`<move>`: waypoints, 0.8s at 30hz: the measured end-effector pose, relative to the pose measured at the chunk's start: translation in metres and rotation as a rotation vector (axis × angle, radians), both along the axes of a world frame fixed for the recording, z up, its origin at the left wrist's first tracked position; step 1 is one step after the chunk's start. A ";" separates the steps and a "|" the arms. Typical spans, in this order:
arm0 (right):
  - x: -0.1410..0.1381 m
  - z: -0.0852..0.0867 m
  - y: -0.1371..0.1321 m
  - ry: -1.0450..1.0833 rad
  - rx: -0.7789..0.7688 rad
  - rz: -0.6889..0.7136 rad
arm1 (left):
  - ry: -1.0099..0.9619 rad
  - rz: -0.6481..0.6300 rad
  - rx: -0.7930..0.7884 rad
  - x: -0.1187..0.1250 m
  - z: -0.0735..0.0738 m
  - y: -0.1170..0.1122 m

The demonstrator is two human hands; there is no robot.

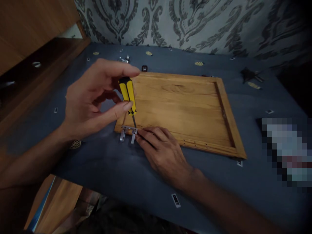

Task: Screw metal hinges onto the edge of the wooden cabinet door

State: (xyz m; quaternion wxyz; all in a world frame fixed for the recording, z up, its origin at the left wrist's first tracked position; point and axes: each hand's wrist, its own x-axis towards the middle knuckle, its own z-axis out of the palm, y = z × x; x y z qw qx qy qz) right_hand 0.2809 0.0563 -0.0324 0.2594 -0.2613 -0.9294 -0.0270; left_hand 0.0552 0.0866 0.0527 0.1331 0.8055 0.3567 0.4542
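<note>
My left hand (91,100) grips a yellow and black screwdriver (128,94), thumb on the handle and a finger over its top. The shaft points down, its tip at a silver metal hinge (133,137) on the near left corner of a framed wooden panel (177,110). Whether the tip sits in a screw is too small to tell. Beside the hinge, my right hand (163,146) rests on the panel's near edge, its fingertips closed against the hinge's right side. Several small dark holes show along that edge, right of my right hand.
Another metal hinge (124,59) lies behind the panel, near a small black item (144,68). A dark tool (252,75) is at the back right. A blurred-out object (289,149) lies at the right. Wooden furniture (41,29) borders the dark blue patterned surface (97,165) on the left.
</note>
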 end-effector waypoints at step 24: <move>0.000 0.001 0.000 0.013 0.031 -0.016 | -0.125 0.100 -0.127 0.001 -0.015 0.021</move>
